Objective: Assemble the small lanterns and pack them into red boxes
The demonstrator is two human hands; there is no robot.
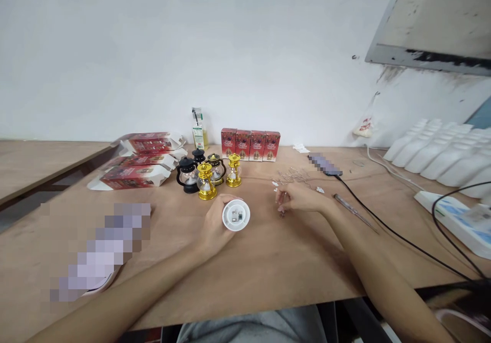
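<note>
My left hand (215, 220) is closed around a white round plastic piece (236, 205). Its open face is turned toward me, showing small metal and dark parts in the middle. To the right, my right hand (293, 198) is low over the table with its fingers pinched together. Something small and dark is at those fingertips, too small to name. Just behind that hand lies a loose bunch of thin wires (293, 174) with little white tags. Several small lanterns, among them a gold lantern (207, 181) and a black lantern (187, 175), stand beyond my left hand.
Red printed boxes (250, 145) line the wall; open red cartons (134, 175) lie at left. A bottle (199, 135) stands behind the lanterns. At right are a screwdriver (355, 211), a cabled phone-like device (326, 165), a power strip (456, 220) and white bottles (437, 153).
</note>
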